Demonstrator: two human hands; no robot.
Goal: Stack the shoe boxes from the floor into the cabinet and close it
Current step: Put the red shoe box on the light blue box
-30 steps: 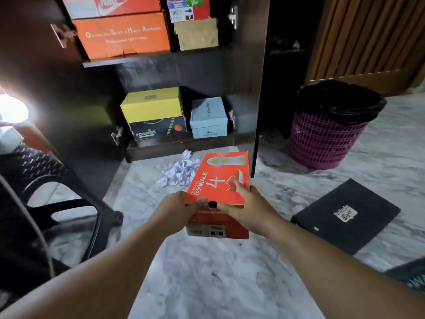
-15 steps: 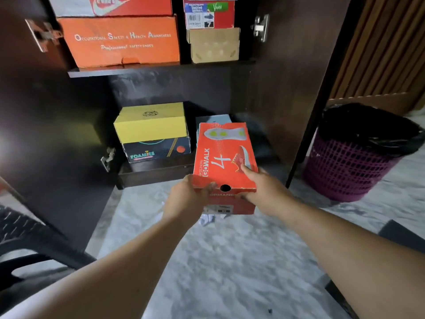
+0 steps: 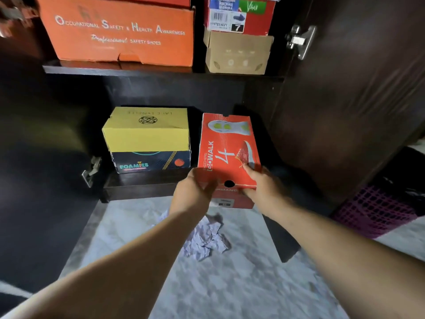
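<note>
A red GOwalk shoe box [image 3: 226,148] lies lengthwise in the right half of the cabinet's bottom shelf [image 3: 142,183], its near end sticking out over the shelf edge. My left hand [image 3: 195,192] grips its near left corner and my right hand [image 3: 262,183] grips its near right corner. To its left stands a yellow box [image 3: 147,130] stacked on a dark Foamies box [image 3: 149,162]. The grey box seen earlier is hidden behind or under the red box.
The upper shelf holds a large orange safety-shoes box [image 3: 122,33], a red box [image 3: 239,14] and a brown box [image 3: 236,54]. The open right door [image 3: 358,93] stands beside my right arm. Crumpled paper [image 3: 207,238] lies on the marble floor; a pink bin [image 3: 379,208] sits right.
Both hands carried the red box up off the floor and forward into the bottom shelf, over the grey box's place. The view moved closer to the cabinet.
</note>
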